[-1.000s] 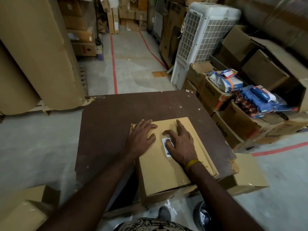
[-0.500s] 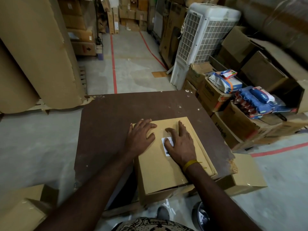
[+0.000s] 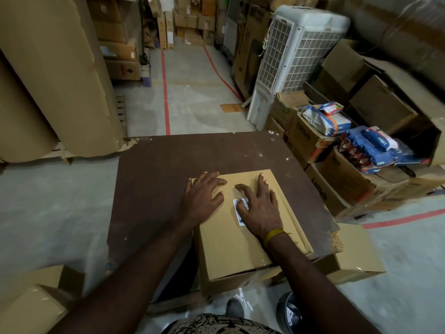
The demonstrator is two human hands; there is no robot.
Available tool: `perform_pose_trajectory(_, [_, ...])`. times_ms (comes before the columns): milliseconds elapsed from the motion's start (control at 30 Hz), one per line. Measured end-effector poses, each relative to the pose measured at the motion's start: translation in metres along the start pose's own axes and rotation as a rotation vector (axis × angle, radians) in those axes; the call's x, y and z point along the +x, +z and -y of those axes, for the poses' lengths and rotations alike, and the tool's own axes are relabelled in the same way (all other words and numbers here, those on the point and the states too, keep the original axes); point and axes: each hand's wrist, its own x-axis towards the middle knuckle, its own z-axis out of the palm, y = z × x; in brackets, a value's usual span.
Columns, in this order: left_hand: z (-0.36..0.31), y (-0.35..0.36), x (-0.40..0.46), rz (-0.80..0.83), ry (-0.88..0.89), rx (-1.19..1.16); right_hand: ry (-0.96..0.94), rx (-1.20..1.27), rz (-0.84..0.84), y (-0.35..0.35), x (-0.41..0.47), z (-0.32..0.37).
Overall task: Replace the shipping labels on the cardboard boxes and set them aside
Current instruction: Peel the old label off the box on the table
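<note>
both hands flat, fingers spread: left hand (image 3: 202,197) steadies box (image 3: 240,247), right hand (image 3: 258,209) presses label (image 3: 239,213). risk: uneven press w/ palm → label creases or edge lifts. box overhangs table (image 3: 168,177), could tip.

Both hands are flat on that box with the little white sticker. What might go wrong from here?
1. The right hand covers much of the white label, so a crease or lifted corner under the palm could go unnoticed.
2. The cardboard box sticks out past the near edge of the brown table; hard pressing near that end might tip it.
3. The left hand rests at the box's far left corner, so it may steady it only weakly.
</note>
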Motion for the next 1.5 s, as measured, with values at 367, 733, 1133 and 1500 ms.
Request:
perform_pose_trajectory(367, [-0.0009, -0.0002, 0.0000, 0.000, -0.010, 0.006, 0.010, 0.013, 0.005, -0.0010, 0.0008, 0.0008])
perform_pose_trajectory(733, [-0.0020, -0.0010, -0.0009, -0.004, -0.005, 0.003, 0.020, 0.044, -0.012, -0.0005, 0.0017, -0.0008])
perform_pose_trajectory(1133, [-0.0005, -0.0002, -0.0011, -0.005, 0.002, -0.002, 0.027, 0.044, 0.015, -0.0026, 0.0015, -0.0004])
perform_pose_trajectory(1500, [-0.0001, -0.0005, -0.0004, 0.011, -0.002, -0.001, 0.019, 0.041, 0.023, -0.0027, 0.0028, -0.0009])
